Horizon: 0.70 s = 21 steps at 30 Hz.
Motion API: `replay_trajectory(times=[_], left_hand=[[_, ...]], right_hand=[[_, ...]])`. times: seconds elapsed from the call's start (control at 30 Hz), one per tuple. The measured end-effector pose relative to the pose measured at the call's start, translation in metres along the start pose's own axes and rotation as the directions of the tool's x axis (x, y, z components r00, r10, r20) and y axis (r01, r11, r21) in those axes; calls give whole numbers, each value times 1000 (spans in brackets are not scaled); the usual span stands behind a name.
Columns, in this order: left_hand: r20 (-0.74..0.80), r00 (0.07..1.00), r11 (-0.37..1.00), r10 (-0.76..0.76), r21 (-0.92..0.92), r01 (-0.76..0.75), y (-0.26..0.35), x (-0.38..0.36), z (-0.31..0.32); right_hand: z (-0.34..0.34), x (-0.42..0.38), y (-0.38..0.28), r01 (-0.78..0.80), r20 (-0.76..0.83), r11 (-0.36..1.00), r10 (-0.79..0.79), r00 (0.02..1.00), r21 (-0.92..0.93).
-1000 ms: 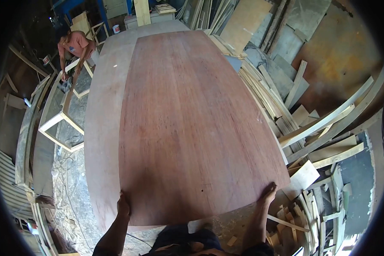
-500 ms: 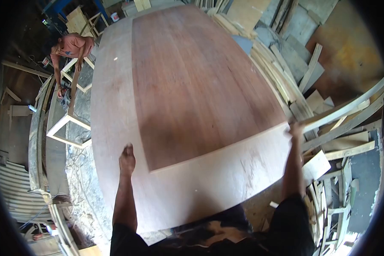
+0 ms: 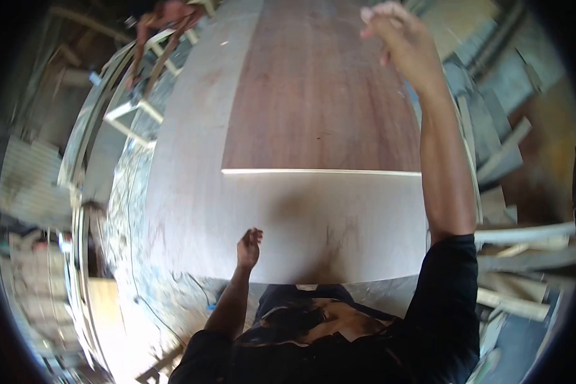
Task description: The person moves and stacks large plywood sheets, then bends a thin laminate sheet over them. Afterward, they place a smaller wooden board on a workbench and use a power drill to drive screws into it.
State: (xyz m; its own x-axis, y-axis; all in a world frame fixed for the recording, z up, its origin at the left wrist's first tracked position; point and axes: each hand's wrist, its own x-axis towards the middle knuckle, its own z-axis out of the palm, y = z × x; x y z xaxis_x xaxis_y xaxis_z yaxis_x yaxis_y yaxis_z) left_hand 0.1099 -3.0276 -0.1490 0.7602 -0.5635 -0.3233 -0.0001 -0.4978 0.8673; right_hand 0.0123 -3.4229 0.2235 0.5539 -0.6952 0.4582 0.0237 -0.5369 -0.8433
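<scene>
A reddish-brown wooden sheet (image 3: 320, 115) lies flat on a larger, paler sheet (image 3: 192, 211), its light near edge running across. Over the near part of the pale sheet is my left hand (image 3: 249, 247), its fingers curled in; whether anything is in them is too small to tell. My right hand (image 3: 402, 43) is raised high over the far right side of the brown sheet, fingers bent but apart, with nothing visible in it. Neither hand clearly touches a sheet.
At the upper left, another person (image 3: 166, 16) leans over pale wooden frames (image 3: 134, 115). Boards and offcuts (image 3: 505, 153) are piled along the right side. Long curved planks (image 3: 525, 233) stick out at the lower right. A dark cable (image 3: 134, 269) runs over the littered floor at left.
The view has shifted and turned. My right hand has left the brown sheet's near right corner and risen far forward. My left hand is now nearer the pale sheet's front edge.
</scene>
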Motion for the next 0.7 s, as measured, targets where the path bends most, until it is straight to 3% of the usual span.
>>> replay_trajectory(times=[0.03, 0.23, 0.37, 0.47, 0.57, 0.7], left_hand=[[11, 999, 998, -49, -31, 49, -11, -26, 4], [246, 919, 931, -307, -121, 344, -53, -117, 25], [310, 912, 947, -270, -84, 309, -31, -117, 40], [300, 945, 984, -130, -75, 160, 8, -113, 32], [245, 970, 998, -4, -65, 20, 27, -120, -3], [34, 999, 989, 2, -147, 3, 20, -148, -72]], right_hand=[[3, -5, 5, -26, 63, 998, 29, 998, -50], [23, -44, -36, -15, 277, 995, -14, 961, 103], [26, -73, -99, 135, 362, 987, -156, 919, 82], [21, -85, -143, 310, 384, 950, -303, 872, 45], [33, -80, -166, 385, 392, 915, -400, 828, 121], [108, -93, -198, 399, 476, 860, -509, 717, 319]])
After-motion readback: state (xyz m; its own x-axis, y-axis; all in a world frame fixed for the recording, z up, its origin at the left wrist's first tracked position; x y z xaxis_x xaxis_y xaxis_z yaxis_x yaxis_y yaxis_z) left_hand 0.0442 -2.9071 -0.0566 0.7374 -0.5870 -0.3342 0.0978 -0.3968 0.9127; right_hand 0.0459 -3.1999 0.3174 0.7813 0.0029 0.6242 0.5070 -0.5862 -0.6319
